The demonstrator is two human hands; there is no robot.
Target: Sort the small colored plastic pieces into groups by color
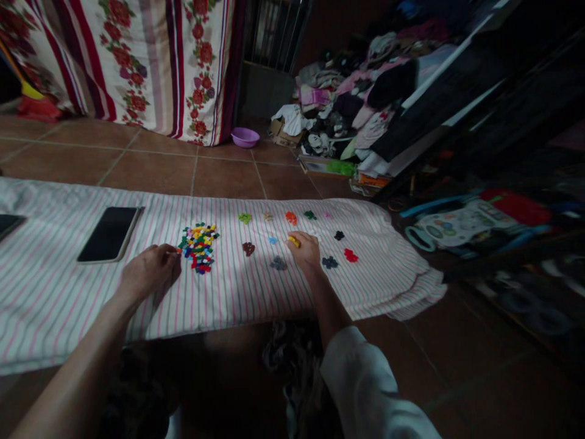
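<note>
My left hand [153, 265] is closed at the left edge of a mixed pile of small coloured plastic pieces [198, 247], with a small orange piece [178, 250] at its fingertips. Over the middle of the cloth, my right hand [305, 247] has its fingers drawn together at small yellow pieces [294, 242]. Light blue pieces [273, 240] lie just left of it. Around it are single-colour heaps: orange [291, 217], brown [248, 249], grey [278, 263], dark grey [329, 262], red [351, 255], black [339, 235], dark green [310, 214], lime [245, 217], beige [267, 216] and pink [327, 215].
A striped cloth [155, 305] covers the low surface. One phone [109, 235] lies left of the pile, and another dark device [10, 224] is at the left edge. Beyond are a purple basin [245, 137], a floral curtain [159, 67] and heaped clothes [347, 103].
</note>
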